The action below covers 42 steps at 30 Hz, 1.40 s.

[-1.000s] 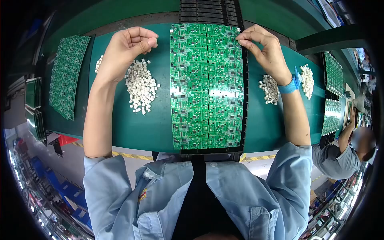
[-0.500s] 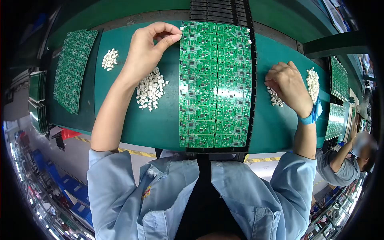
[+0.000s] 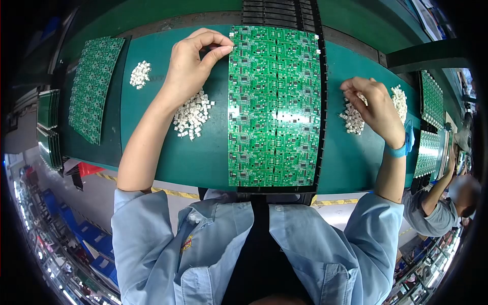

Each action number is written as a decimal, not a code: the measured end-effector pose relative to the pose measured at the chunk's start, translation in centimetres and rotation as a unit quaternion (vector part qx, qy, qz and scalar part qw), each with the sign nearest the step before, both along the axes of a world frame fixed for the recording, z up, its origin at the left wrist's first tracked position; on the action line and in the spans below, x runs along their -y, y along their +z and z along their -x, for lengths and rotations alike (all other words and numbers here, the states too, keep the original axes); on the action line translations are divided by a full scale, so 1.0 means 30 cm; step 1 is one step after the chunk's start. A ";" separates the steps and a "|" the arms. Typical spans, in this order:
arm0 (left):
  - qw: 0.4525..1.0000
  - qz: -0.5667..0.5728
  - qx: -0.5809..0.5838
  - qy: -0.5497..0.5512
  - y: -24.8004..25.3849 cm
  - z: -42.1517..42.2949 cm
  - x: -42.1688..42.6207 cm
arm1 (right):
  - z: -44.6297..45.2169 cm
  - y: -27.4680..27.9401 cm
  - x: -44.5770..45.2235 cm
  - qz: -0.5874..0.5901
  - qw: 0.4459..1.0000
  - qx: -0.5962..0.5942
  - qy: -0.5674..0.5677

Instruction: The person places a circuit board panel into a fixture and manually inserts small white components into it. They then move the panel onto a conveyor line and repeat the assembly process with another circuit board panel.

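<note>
Circuit board, green and printed in repeating blocks, lies flat mid-table between a worker's two bare hands. The left hand brings thumb and forefinger close together at the board's upper left edge; whether they grasp a part cannot be told. The right hand hangs over a heap of small white plugs, fingers curled, their tips too unclear to show a hold. Work looks barely begun: two plugs stand at the top of the right edge and at least one at the left, while none can be made out along either edge below. A larger heap sits beneath the left wrist.
</note>
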<state>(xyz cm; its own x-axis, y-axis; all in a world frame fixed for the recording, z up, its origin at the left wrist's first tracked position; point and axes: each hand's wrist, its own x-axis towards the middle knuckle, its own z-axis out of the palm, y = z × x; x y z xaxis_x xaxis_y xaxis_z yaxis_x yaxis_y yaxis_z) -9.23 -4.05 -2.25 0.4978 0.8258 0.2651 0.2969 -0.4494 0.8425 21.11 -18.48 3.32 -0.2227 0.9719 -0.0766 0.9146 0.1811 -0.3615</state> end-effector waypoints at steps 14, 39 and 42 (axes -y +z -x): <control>0.993 -0.110 -0.048 -0.020 0.020 0.002 -0.007 | -0.057 -0.061 -0.124 0.054 0.929 -0.348 -0.111; 0.944 -0.026 -0.327 -0.028 0.067 0.109 0.016 | 0.051 -0.096 -0.159 -0.076 0.968 -0.233 -0.061; 0.953 -0.030 -0.299 -0.021 0.061 0.113 0.017 | 0.052 -0.113 -0.157 -0.116 0.965 -0.236 -0.013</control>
<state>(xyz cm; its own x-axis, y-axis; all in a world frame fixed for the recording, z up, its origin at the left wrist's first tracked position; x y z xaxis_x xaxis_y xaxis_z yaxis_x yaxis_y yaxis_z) -12.61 -4.56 -0.42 0.6076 0.7936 -0.0311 0.6970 -0.5140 0.5000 19.55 -13.78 -0.09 -0.1552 0.9562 0.2480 0.6629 0.2870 -0.6916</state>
